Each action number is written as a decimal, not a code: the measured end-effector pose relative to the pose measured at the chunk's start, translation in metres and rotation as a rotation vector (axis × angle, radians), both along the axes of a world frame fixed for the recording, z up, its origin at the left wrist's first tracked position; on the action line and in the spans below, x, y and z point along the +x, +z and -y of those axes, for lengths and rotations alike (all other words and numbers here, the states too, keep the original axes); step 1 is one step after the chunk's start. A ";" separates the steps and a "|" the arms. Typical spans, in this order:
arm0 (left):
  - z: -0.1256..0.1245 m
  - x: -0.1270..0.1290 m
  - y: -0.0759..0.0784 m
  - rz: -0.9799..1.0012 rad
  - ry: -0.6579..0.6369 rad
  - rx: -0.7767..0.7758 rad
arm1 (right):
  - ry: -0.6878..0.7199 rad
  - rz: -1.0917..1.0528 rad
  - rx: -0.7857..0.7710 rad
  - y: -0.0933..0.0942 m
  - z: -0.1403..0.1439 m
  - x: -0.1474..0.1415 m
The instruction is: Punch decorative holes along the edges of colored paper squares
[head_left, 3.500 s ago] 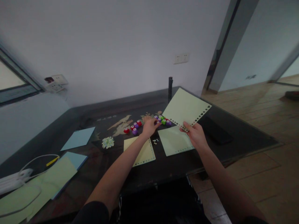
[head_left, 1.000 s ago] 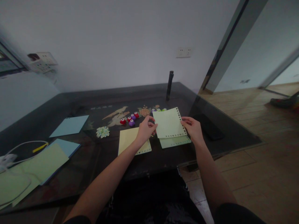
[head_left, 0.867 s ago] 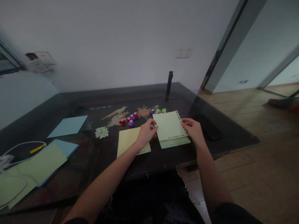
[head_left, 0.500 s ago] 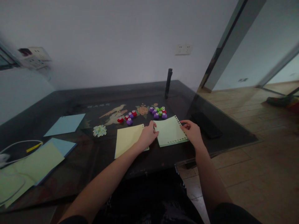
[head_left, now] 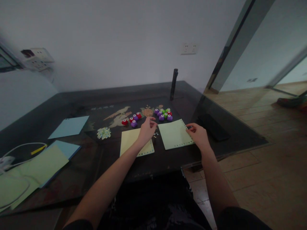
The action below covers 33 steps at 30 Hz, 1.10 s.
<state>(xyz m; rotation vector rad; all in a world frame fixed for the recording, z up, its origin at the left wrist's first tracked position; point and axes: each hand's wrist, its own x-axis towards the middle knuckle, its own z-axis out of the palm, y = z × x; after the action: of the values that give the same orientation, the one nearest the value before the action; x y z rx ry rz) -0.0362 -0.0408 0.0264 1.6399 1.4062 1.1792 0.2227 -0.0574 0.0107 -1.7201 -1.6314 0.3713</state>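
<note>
On the dark table lies a pale green sheet of loose-leaf paper (head_left: 176, 134), its punched holes along the right edge. My right hand (head_left: 198, 134) grips that holed edge between thumb and fingers. My left hand (head_left: 148, 129) hovers over the upper right part of a pale yellow loose-leaf sheet (head_left: 128, 140), fingers apart and holding nothing I can see. Part of the yellow sheet is hidden under my left hand and forearm. A few tiny pale pieces (head_left: 155, 135) lie in the gap between the two sheets.
Beyond the sheets sit small red and purple eye-topped toys (head_left: 133, 123) and a purple-and-green group (head_left: 165, 114). Leftward are a heap of tiny pale pieces (head_left: 104, 133), blue paper (head_left: 69, 127), and green sheets (head_left: 51, 159) near a white cable. A black flat object (head_left: 213, 127) lies right.
My left hand has let go of the green sheet's left edge and moved up and slightly left. Tiny pale pieces now show between the sheets. My right hand remains at the holed edge.
</note>
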 end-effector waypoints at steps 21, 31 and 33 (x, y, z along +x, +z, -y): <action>0.018 0.008 0.022 0.725 -0.140 -0.453 | 0.018 0.079 0.046 -0.002 0.000 -0.002; 0.017 0.009 0.015 0.776 -0.191 -0.480 | 0.053 0.064 0.043 -0.001 0.000 -0.004; 0.016 0.009 0.012 0.781 -0.208 -0.467 | 0.061 0.065 0.055 -0.003 -0.001 -0.004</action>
<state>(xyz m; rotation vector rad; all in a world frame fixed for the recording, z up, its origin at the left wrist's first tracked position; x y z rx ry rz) -0.0274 -0.0571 0.0388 0.8277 0.8821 1.0857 0.2192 -0.0566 0.0078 -1.6604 -1.7282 0.2996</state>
